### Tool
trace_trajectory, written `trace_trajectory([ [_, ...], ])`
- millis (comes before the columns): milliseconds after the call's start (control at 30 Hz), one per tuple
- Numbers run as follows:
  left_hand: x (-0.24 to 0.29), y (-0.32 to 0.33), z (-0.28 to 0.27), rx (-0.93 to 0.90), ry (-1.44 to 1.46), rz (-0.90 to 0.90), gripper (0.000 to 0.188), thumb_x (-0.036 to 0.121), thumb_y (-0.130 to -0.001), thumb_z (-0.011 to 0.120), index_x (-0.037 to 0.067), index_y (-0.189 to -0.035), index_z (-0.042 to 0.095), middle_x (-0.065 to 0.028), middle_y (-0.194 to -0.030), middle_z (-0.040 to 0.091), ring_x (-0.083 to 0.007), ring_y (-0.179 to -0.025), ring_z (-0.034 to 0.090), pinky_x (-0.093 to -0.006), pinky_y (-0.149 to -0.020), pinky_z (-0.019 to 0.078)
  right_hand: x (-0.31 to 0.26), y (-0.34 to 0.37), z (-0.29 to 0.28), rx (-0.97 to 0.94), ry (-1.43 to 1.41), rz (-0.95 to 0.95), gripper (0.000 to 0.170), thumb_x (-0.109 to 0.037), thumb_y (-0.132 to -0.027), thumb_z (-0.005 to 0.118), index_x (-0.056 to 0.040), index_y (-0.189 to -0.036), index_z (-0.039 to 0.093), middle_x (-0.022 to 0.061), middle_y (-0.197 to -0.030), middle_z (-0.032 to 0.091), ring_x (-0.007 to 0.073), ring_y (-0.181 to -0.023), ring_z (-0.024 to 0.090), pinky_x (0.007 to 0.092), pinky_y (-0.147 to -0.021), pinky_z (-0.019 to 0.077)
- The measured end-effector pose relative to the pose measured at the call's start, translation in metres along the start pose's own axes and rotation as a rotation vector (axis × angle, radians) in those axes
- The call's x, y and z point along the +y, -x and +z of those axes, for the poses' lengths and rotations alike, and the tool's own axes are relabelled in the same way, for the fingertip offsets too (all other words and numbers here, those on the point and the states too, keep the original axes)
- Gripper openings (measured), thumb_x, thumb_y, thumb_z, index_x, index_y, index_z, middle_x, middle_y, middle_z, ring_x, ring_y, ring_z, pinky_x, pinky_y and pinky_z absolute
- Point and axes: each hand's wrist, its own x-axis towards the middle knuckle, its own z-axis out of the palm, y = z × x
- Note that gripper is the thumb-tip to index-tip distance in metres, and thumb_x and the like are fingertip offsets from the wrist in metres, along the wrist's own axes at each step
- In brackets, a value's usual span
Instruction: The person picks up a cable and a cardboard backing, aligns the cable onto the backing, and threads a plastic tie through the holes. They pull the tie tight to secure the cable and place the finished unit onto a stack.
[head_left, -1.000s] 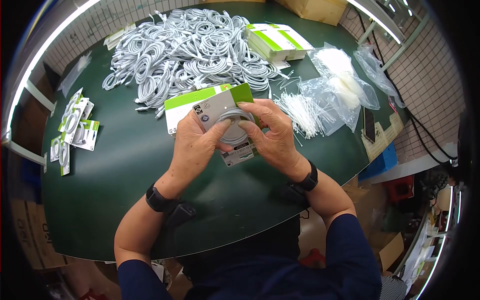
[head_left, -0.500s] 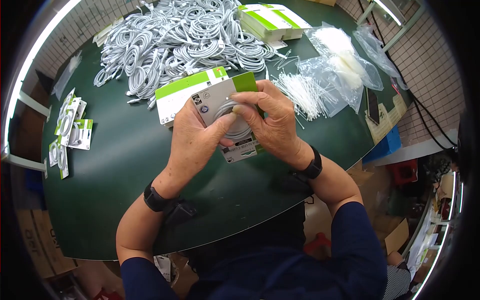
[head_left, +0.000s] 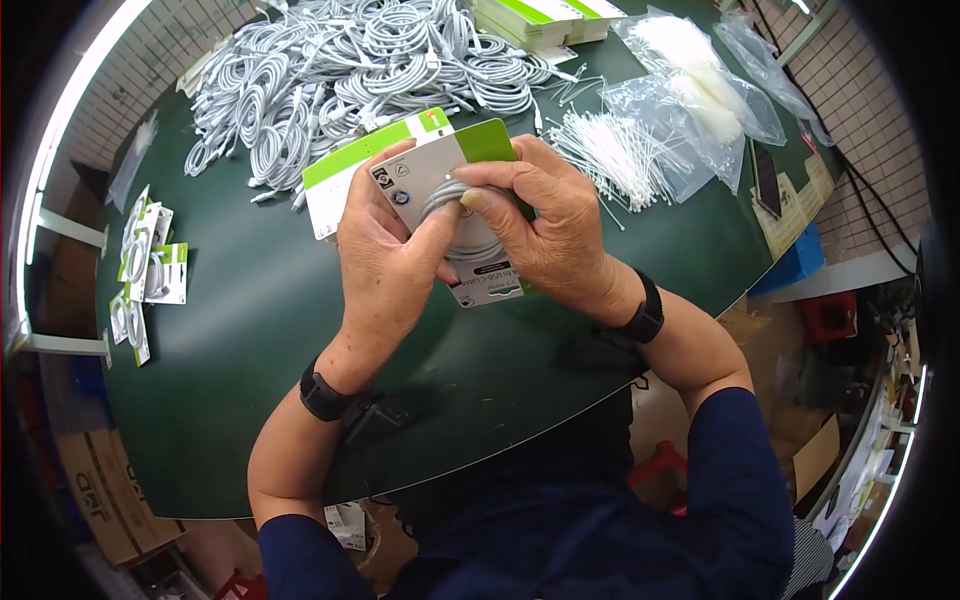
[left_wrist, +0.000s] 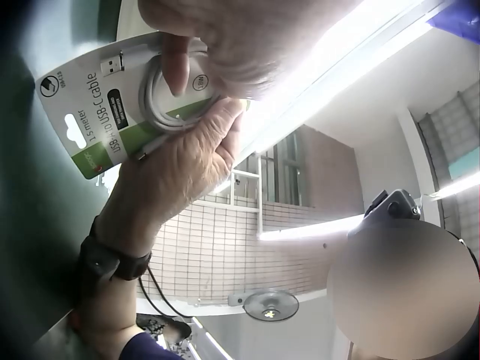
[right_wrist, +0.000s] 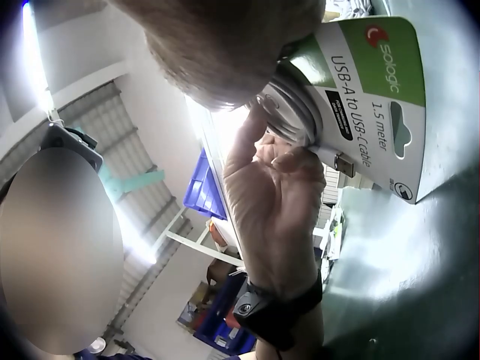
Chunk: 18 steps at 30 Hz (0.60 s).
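Both hands hold a white and green cable card (head_left: 430, 165) over the table, with a coiled light grey cable (head_left: 475, 240) against it. My left hand (head_left: 385, 255) grips the card's left side, its thumb on the coil. From the right, my right hand (head_left: 560, 225) pinches the coil and card edge, its thumb close to the left thumb. The right wrist view shows "USB-A to USB-C cable" printed on the card (right_wrist: 382, 97) and a USB plug (right_wrist: 343, 163) at its face. Behind the hands lies a stack of similar cards (head_left: 325, 205), partly hidden.
A large heap of coiled cables (head_left: 350, 80) covers the table's back. White cable ties (head_left: 615, 165), plastic bags (head_left: 700, 110) and a phone (head_left: 766, 180) lie at the right. Carded cables (head_left: 165, 275) lie at the left, and more card stacks (head_left: 530, 28) at the back.
Both thumbs have moved up along the coil, and the right thumb has come close to the left one. The card stays held between the hands. The head view has shifted slightly.
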Motion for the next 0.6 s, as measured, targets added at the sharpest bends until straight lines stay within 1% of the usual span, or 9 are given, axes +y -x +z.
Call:
trace_trajectory([
  [333,0.001,-0.001,-0.001,0.038,0.005,-0.046,0.052,-0.006,-0.088,0.064,-0.007,-0.137,0.045,-0.0155,-0.119,0.066,-0.0158,-0.097,0.07,-0.0218,-0.053,0.0586,-0.003,0.002,0.002,0.001,-0.005,-0.013,0.018,-0.006,-0.092,0.078,-0.0024,-0.11,0.077,0.0112,-0.096,0.07,0.022,-0.082,0.067,0.0325,-0.069,0.054],
  [400,0.004,-0.001,-0.003,-0.023,0.005,-0.053,0.052,-0.005,-0.088,0.063,-0.006,-0.138,0.046,-0.0161,-0.12,0.066,-0.0175,-0.098,0.071,-0.0223,-0.054,0.0593,-0.002,0.0,0.001,-0.002,-0.001,-0.021,0.018,-0.006,-0.092,0.078,-0.0025,-0.11,0.077,0.0111,-0.095,0.07,0.0217,-0.081,0.067,0.0324,-0.069,0.0537],
  [467,0.006,-0.003,-0.008,-0.053,0.006,-0.051,0.053,-0.005,-0.088,0.063,-0.006,-0.138,0.047,-0.0164,-0.12,0.067,-0.0183,-0.098,0.071,-0.0225,-0.054,0.0596,-0.003,0.0,-0.002,-0.015,0.01,0.023,0.018,-0.006,-0.092,0.078,-0.0025,-0.11,0.077,0.0107,-0.093,0.069,0.0211,-0.079,0.066,0.0321,-0.068,0.0527],
  [567,0.008,-0.007,-0.017,-0.134,0.212,-0.178,0.046,0.001,-0.093,0.068,-0.004,-0.136,0.052,-0.0154,-0.119,0.069,-0.0186,-0.095,0.073,-0.023,-0.054,0.0608,-0.003,-0.002,-0.003,-0.015,0.016,0.046,0.017,-0.005,-0.092,0.078,-0.0026,-0.109,0.077,0.0104,-0.091,0.068,0.0206,-0.078,0.065,0.0318,-0.067,0.0519],
  [600,0.007,-0.008,-0.019,-0.135,0.216,-0.173,0.046,0.001,-0.093,0.068,-0.004,-0.136,0.052,-0.0154,-0.119,0.069,-0.0186,-0.095,0.073,-0.023,-0.054,0.0608,-0.003,-0.003,-0.003,-0.01,0.015,0.051,0.017,-0.005,-0.092,0.078,-0.0026,-0.109,0.077,0.0103,-0.091,0.068,0.0203,-0.077,0.064,0.0317,-0.066,0.0514],
])
